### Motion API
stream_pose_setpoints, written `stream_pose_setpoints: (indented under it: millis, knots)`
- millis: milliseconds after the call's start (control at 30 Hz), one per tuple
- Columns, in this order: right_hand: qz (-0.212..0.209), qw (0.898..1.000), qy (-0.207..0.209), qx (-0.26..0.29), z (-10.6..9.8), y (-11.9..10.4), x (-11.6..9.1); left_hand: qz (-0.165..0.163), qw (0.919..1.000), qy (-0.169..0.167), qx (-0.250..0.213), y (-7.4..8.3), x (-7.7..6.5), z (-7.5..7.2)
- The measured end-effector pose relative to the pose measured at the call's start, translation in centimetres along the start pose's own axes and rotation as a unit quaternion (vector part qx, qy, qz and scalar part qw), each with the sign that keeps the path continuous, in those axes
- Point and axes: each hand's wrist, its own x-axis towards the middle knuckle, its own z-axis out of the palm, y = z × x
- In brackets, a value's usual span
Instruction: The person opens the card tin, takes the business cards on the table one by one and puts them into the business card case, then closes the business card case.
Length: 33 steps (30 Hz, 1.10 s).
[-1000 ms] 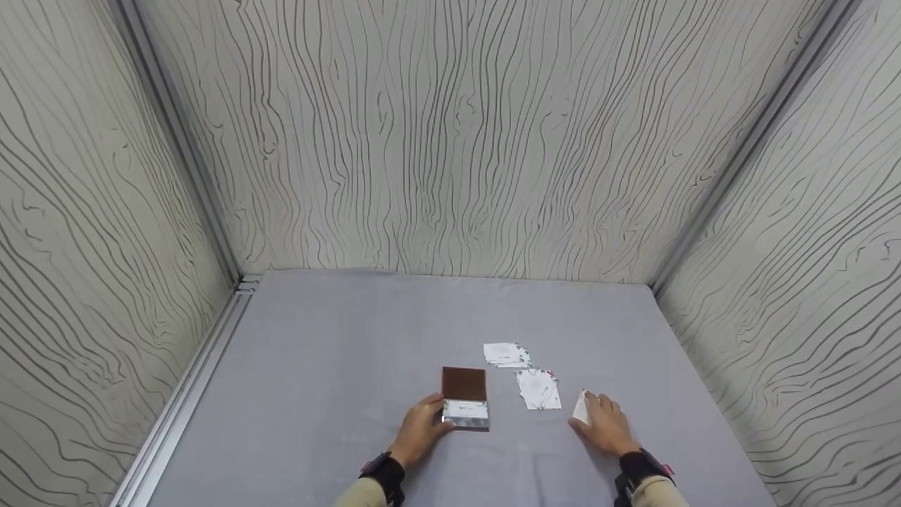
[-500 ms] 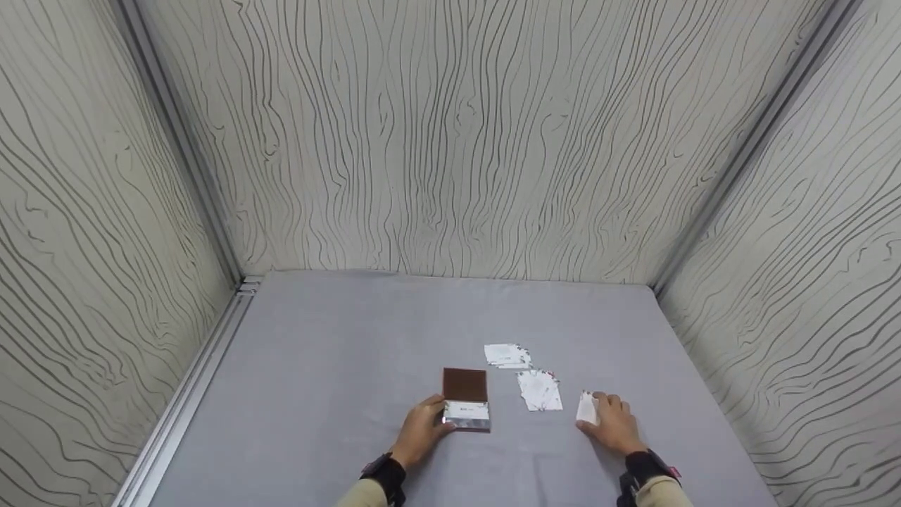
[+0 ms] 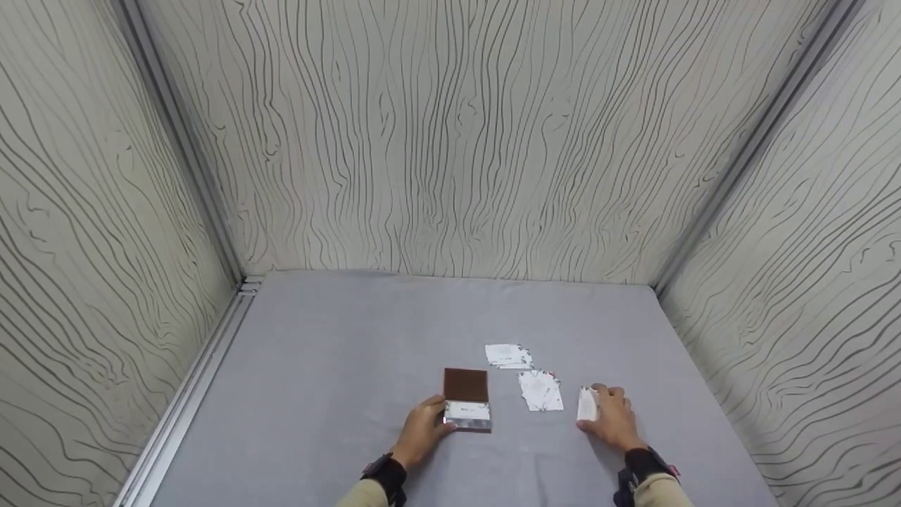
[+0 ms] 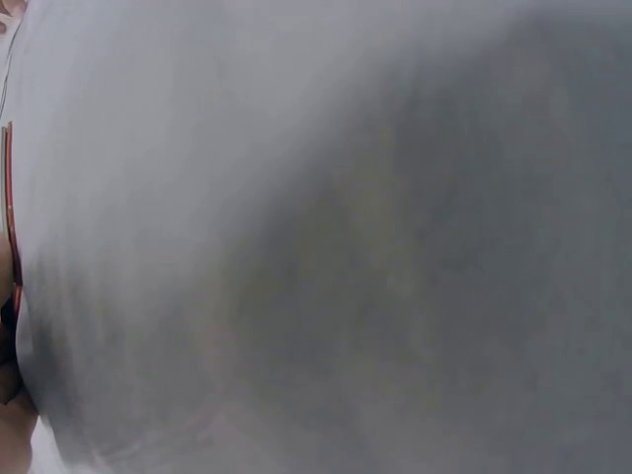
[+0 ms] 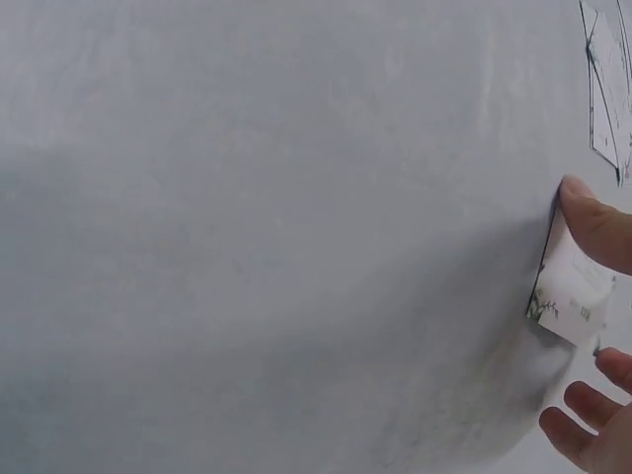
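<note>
- One case [image 3: 465, 384], brown, lies unfolded on the worktop; far half bare, near half bearing a white printed card [image 3: 467, 410] with a shiny strip below it.
- Left hand [image 3: 420, 431]: grip narrowed on the case's left edge, thumb at the near corner. Left wrist view catches only slivers of fingers and a reddish edge.
- Held card [image 3: 588, 403]: white, right of the case and well apart from it; leafy print at one end in the right wrist view. Single or stacked, cannot tell.
- Right hand [image 3: 614, 420]: grip about as wide as the held card, thumb on its near end, a finger at the far end; other fingers curved, spread.
- Between case and held card: two loose groups, far cards [image 3: 508, 355] and fanned near cards [image 3: 540, 391], corners close.
- Worktop [image 3: 352, 352]: grey cloth cover.
- Behind: wall [image 3: 450, 141], pale, dark wood-grain lines.
</note>
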Motion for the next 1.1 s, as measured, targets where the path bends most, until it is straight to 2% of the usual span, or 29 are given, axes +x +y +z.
stream_pose_setpoints:
  millis: [200, 367, 633, 933, 1100]
  knots:
    - [-0.057, 0.994, 0.064, 0.061, 0.1, -0.7, -0.1, -0.009, 1.0000, -0.004, -0.001, 0.0, 0.1, 0.1]
    - [-0.101, 0.986, 0.108, 0.074, 0.5, -0.8, 0.0, -0.020, 0.9998, -0.010, -0.003, 0.0, 0.1, 0.1]
    - [-0.095, 0.985, 0.115, 0.083, 0.5, -0.9, 0.1, -0.040, 0.9989, -0.025, 0.003, 0.3, 0.2, -0.1]
    - [-0.104, 0.981, 0.138, 0.085, 0.5, -1.4, 0.2, -0.031, 0.9993, -0.018, -0.012, 0.2, 0.1, -0.1]
    - [-0.102, 0.981, 0.135, 0.098, 0.7, -1.7, 0.3, -0.036, 0.9990, -0.020, -0.015, 0.1, 0.1, -0.1]
